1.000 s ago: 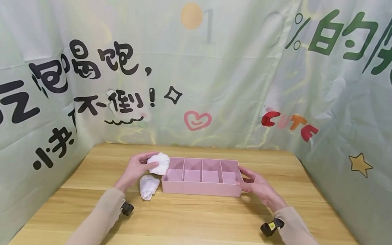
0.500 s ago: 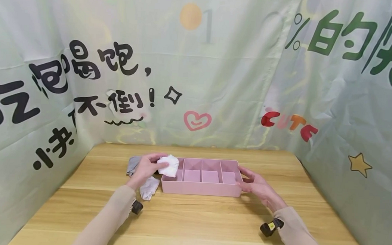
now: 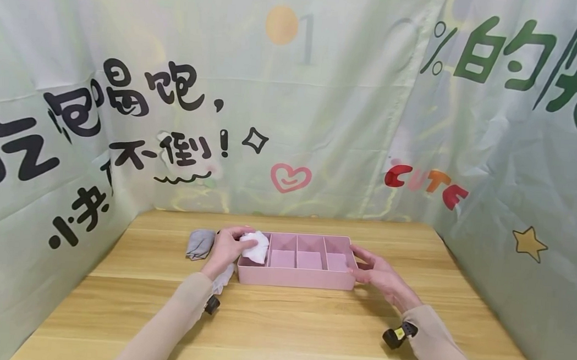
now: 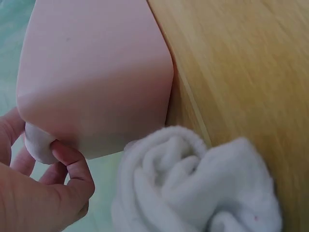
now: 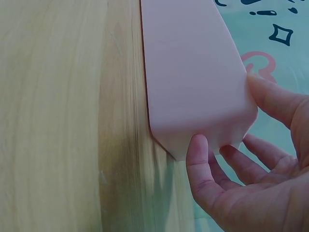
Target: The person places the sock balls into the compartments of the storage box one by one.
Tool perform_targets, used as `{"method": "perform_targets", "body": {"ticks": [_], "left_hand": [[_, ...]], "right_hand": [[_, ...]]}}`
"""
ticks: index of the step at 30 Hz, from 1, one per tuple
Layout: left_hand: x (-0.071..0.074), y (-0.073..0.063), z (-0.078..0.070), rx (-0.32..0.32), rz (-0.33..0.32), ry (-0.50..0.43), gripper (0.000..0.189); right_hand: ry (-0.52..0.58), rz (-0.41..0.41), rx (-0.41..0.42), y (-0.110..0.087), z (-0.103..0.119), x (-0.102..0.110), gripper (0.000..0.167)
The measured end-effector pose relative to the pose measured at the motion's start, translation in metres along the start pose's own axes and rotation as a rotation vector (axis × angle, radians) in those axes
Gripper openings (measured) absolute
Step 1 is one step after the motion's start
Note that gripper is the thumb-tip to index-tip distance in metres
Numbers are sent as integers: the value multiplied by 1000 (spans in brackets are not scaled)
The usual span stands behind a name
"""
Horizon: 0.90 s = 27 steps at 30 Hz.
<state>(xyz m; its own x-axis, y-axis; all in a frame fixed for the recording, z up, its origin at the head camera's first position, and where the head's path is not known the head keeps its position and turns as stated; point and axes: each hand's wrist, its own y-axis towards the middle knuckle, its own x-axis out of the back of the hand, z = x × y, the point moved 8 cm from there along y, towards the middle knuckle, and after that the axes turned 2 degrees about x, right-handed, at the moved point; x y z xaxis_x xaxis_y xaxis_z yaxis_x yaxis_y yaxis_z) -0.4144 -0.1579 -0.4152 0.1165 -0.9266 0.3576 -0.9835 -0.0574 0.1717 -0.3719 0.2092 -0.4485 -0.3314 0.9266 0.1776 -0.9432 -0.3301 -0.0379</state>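
Note:
A pink divided box [image 3: 296, 278] with several compartments in a row lies on the table. My left hand [image 3: 227, 250] pinches a balled-up white sock [image 3: 256, 248] at the leftmost compartment, partly below the rim. In the left wrist view, only a small part of this held sock [image 4: 37, 145] shows past the box's end. A second white sock [image 4: 207, 183], rolled up, lies on the table beside the box, half hidden by my left arm in the head view. At the box's right end, my right hand [image 3: 382, 276] holds the corner, thumb and fingers against the walls.
A folded grey sock [image 3: 200, 244] sits on the wooden table [image 3: 309, 330] left of my left hand. Printed cloth hangs [image 3: 341, 122] behind the table and along both sides. A black wrist camera [image 3: 393, 338] is on each wrist.
My left hand has moved right and slightly down, bringing the white sock from the box's left edge into the leftmost compartment. The grey sock has come into view. The right hand stays in place.

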Motion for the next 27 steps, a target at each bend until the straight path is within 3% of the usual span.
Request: {"method": "perform_targets", "body": {"ticks": [4, 15, 27], "left_hand": [[-2, 0, 0, 0, 7, 4, 36], [-3, 2, 4, -36, 83, -104, 46], [21, -4, 14, 5, 87, -103, 44]], "right_hand": [[5, 1, 3, 1, -1, 1, 81], [6, -3, -3, 1, -3, 2, 82], [-6, -14, -5, 1, -2, 1, 81]]}}
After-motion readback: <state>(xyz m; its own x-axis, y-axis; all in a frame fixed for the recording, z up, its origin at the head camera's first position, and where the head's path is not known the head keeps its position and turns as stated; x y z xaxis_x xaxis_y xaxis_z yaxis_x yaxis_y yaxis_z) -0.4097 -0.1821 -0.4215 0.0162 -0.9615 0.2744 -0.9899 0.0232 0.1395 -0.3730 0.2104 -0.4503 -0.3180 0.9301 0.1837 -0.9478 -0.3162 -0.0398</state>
